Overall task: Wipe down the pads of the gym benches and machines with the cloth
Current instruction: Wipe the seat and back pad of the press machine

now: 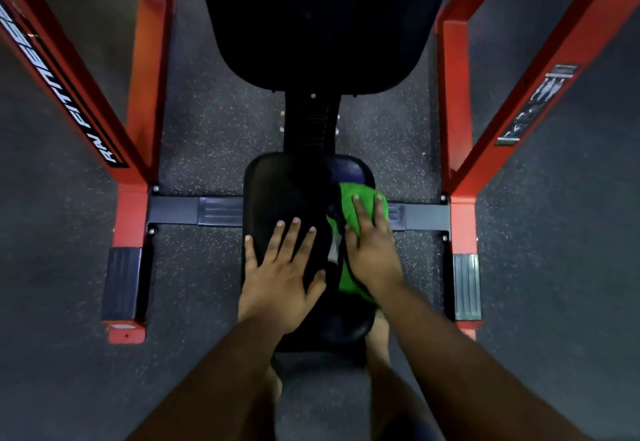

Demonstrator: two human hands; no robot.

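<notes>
We are bent over the seat pad [284,191], our landmark here, a black cushion standing between the red frame uprights [460,122] above the speckled floor [207,135].

Our left hand [280,271] lies flat on the left half of the seat pad, fingers [292,236] straight and spread wide, holding nothing. We judge it is there to brace our weight and steady the cushion while the other hand works.

Our right hand [372,253] presses the green cloth [349,205] onto the right half of the seat pad. Its fingers lie fairly straight and close together on top of the cloth, pushing it down rather than pinching it; the thumb side is hard to make out. A flat palm spreads the pressure, which suits wiping.

The cloth sits bunched under that hand, between the fingers and the pad. It shows beyond the fingertips toward the far right corner of the seat pad and again beside the wrist at the near right edge, where it seems to overhang slightly.

Beyond the seat pad's far edge, the larger back pad [318,25] lies dark and untouched by either hand, so we reckon it may yet need its turn.
</notes>
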